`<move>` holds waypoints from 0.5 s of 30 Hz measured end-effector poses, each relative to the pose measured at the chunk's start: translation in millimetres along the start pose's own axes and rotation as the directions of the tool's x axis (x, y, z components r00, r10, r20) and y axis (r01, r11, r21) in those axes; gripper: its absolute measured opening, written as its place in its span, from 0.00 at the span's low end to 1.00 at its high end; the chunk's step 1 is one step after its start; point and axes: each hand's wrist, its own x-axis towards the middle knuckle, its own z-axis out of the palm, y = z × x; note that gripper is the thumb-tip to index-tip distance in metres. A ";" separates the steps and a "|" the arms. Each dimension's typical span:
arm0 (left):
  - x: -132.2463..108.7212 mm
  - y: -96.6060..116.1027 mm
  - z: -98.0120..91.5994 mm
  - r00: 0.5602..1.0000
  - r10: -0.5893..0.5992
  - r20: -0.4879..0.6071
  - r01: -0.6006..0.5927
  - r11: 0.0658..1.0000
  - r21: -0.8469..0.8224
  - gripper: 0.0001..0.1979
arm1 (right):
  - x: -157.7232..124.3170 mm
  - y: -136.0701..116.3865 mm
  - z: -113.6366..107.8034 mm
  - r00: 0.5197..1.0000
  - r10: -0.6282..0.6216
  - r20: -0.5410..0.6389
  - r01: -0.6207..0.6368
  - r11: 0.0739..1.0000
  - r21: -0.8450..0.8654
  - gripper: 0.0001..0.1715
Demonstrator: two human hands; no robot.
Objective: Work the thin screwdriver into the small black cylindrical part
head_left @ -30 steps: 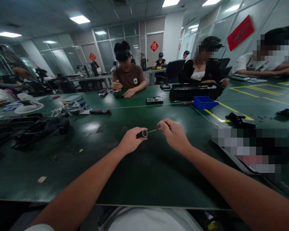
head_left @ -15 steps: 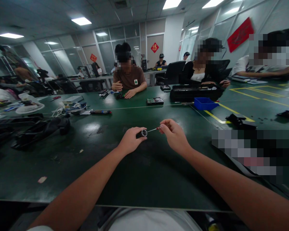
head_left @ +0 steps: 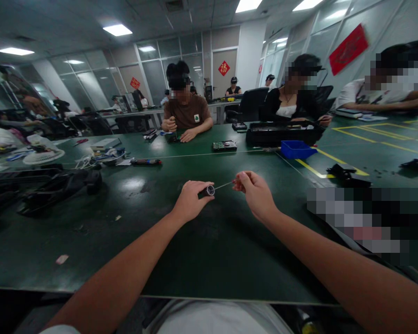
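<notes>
My left hand [head_left: 189, 200] is closed round a small black cylinder [head_left: 210, 190], whose round, pale-rimmed end faces right and toward me. My right hand [head_left: 257, 192] pinches the reddish handle of a slim screwdriver [head_left: 224, 185] between thumb and fingers. Its thin metal shaft slants down to the left, with the tip at the cylinder's open end. Whether the tip sits inside or just touches the rim, I cannot tell. Both hands are held above the green table [head_left: 202, 260].
Beyond my hands lie a circuit-board drive [head_left: 224, 145], a marker-like tool [head_left: 145, 162] and a blue bin [head_left: 297, 149]. Black plastic parts [head_left: 55, 188] lie at left. A long black housing [head_left: 285, 133] is at back right. A co-worker [head_left: 187, 113] sits opposite; others sit at right.
My right hand has shifted slightly right and its thumb has rolled upward on the screwdriver's handle. The cylinder in my left hand has moved a little right and up.
</notes>
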 end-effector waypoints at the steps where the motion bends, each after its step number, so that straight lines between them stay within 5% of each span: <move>1: -0.1 0.2 -0.1 1.000 -0.002 0.000 0.002 1.000 0.002 0.20 | -1.4 -1.4 0.6 1.000 -0.014 0.009 0.014 1.000 -0.024 0.18; 11: -1.0 2.8 -2.9 0.999 -0.025 0.042 0.024 0.999 0.022 0.21 | -2.6 -1.3 -0.1 0.998 -0.055 0.023 0.058 0.990 -0.127 0.16; 15: -1.3 -1.6 -0.8 0.999 -0.012 0.040 0.011 1.000 0.008 0.21 | -6.2 -13.2 -1.3 0.996 -0.084 0.027 0.088 0.950 -0.300 0.20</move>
